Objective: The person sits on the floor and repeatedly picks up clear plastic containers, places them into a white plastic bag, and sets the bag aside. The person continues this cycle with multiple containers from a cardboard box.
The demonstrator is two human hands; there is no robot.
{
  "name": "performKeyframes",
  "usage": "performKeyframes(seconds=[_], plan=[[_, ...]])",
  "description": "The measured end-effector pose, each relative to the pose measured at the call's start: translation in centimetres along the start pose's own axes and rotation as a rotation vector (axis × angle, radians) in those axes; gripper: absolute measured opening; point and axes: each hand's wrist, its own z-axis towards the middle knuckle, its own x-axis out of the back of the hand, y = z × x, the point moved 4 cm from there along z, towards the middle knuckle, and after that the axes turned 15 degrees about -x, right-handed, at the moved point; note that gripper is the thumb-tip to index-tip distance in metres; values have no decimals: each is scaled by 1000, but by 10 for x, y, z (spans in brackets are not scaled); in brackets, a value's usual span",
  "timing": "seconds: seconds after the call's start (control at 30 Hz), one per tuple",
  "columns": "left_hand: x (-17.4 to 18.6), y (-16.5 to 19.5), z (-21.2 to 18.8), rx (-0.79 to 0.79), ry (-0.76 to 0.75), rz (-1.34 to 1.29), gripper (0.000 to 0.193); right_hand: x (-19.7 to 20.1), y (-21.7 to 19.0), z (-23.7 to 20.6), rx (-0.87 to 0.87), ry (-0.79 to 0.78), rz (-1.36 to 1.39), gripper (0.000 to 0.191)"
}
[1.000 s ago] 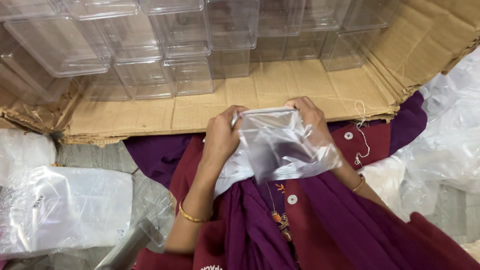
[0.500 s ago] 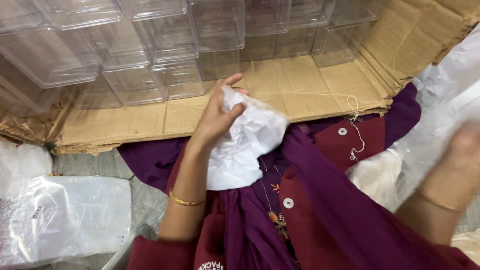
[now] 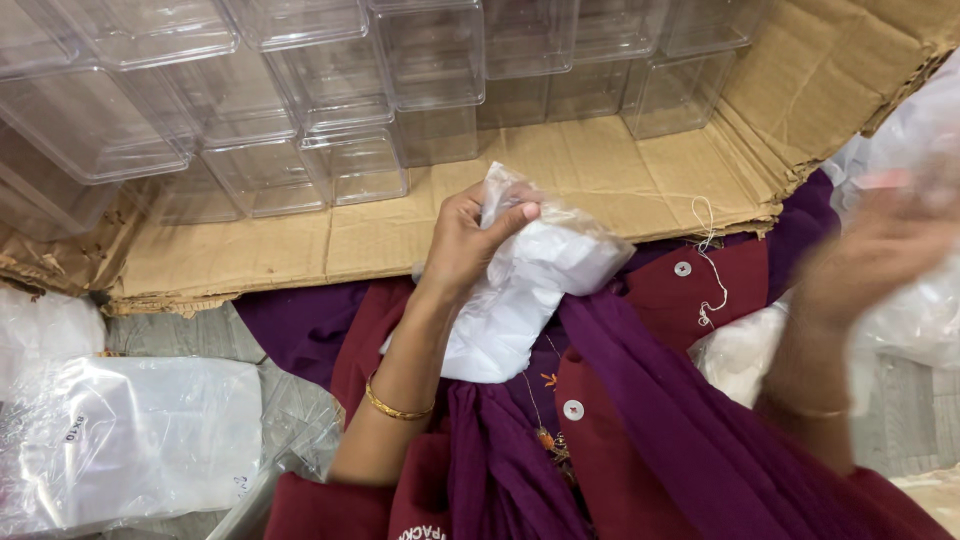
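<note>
Head view: the left hand (image 3: 462, 240) pinches a crumpled white plastic bag (image 3: 520, 290) closed in its grip, over the lap at the near edge of the flattened brown cardboard sheet (image 3: 560, 170). The right hand (image 3: 880, 250), blurred, reaches among clear plastic wrapping (image 3: 925, 300); its grip cannot be told. Clear plastic boxes (image 3: 330, 110) crowd the cardboard's far edge. The bag looks mid-handling, likely needing both hands.

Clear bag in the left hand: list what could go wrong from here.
1. The left hand alone pinches the clear bag at its top, and the white contents hang over the lap; they might slip out if the mouth is open, which I cannot tell.
2. The right hand is blurred in motion beside the heap of plastic bags; it could knock or drag some loose.
3. The stacked clear plastic boxes stand close ahead; a forward swing might topple them.
</note>
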Motion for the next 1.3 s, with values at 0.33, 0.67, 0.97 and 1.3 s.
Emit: performKeyframes(seconds=[0.33,0.67,0.97,1.3], plan=[[2,-1,-8,-29,32,-197,20,-120,-83,-102,-366,-1095,283,20],[43,10,-9,-26,-113,-502,25,-150,-24,-117,-981,-1450,1175,31],[72,50,87,-436,199,1253,32,-251,-128,-15,207,-689,414,21],[86,49,76,-582,99,998,41,-243,-118,-62,286,-685,313,51]])
